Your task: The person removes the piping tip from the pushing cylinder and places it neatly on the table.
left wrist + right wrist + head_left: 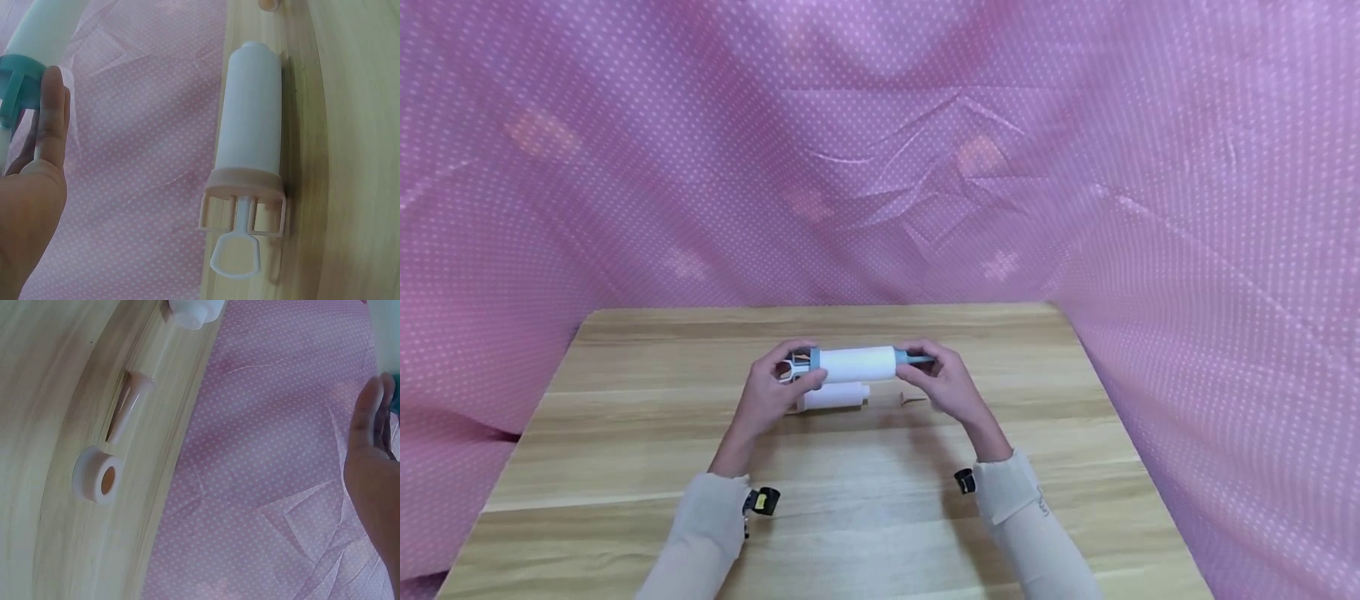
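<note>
Both hands hold a white-barrelled decorating syringe [857, 364] with teal end fittings, level above the table. At its handle end, my left hand [769, 392] grips round the teal collar, thumb in front. My right hand [946, 385] pinches the other end beside the teal nozzle [921, 359]. The left wrist view shows the left fingers against the teal collar [28, 78]. A second white syringe [250, 112], with a beige collar and a looped white plunger handle [236, 275], lies on the table just beneath. In the right wrist view, the right hand [375, 462] is partly cut off.
A beige cone nozzle [131, 406] lies on the wooden table [865, 500], right of the second syringe. Beside it sits a pale pink ring cap [97, 475] with a round hole. Pink dotted cloth [880, 192] hangs behind the table and along both sides.
</note>
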A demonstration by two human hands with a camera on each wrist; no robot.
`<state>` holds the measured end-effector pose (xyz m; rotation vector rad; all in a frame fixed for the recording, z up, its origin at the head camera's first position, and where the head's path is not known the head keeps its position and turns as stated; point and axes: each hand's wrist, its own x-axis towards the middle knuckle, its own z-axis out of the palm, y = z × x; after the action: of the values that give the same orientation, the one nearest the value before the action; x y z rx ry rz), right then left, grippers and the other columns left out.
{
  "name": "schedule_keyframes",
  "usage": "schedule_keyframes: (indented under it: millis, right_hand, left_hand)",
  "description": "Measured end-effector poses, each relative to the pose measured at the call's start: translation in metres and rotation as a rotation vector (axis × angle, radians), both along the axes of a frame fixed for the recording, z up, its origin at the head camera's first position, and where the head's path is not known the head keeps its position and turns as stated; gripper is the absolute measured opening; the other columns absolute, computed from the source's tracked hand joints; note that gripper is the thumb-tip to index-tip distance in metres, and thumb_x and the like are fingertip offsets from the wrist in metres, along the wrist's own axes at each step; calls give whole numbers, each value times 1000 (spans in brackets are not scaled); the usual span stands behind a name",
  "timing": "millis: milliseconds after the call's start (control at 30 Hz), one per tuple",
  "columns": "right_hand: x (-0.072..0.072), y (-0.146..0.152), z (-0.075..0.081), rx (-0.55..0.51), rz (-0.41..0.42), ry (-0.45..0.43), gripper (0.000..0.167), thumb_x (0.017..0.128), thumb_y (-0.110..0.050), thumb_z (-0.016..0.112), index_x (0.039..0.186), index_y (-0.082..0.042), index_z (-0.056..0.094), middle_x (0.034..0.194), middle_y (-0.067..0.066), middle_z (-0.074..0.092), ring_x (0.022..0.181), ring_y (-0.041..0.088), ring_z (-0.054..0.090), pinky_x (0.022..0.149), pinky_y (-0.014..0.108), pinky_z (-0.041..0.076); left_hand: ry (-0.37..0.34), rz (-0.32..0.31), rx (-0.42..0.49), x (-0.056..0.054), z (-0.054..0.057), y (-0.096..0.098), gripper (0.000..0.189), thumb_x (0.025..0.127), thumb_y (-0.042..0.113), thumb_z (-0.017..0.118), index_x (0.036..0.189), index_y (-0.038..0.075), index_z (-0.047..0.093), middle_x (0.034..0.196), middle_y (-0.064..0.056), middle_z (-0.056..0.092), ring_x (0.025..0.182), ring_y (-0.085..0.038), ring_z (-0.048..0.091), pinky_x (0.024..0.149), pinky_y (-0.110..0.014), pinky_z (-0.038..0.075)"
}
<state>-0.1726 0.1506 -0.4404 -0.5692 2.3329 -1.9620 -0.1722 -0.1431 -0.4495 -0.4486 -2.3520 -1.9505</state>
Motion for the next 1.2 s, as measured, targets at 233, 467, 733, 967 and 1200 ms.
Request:
schedule_keyframes:
  millis: [233,467,733,967,1200]
  right_hand:
    - [2,1,4,-68,9,-25,28,101,-6,61,127,3,66,124,19,64,96,31,64,80,36,58]
    - [0,-1,1,-109,-11,-94,33,105,-13,56,132,6,56,121,21,58,90,34,65,78,42,60]
    - [1,2,-2,-115,14,-173,33,104,-16,59,125,9,56,111,18,59,87,26,66,80,42,61]
    - [3,5,0,-67,-16,-117,29,99,-13,66,124,2,60,113,19,60,81,23,63,73,31,57]
    - [3,5,1,-82,15,-89,27,96,-5,66,121,2,59,126,20,58,94,27,65,76,33,57]
  left_hand:
    - [12,-10,28,0,3,-1,44,89,6,77,131,7,63,113,-20,61,94,-27,60,71,-29,59]
    - [34,-6,33,4,6,0,48,86,4,80,131,8,63,122,-20,61,98,-30,60,72,-29,59]
    - [39,-19,-4,15,31,5,45,86,-1,77,129,-2,61,120,-26,60,97,-29,59,73,-27,57]
    - [42,-5,-11,10,21,6,46,87,0,77,130,2,62,119,-23,61,98,-28,59,75,-26,56]
    - [38,-2,-15,1,2,3,47,87,5,79,131,7,62,125,-18,60,101,-28,58,76,-29,56]
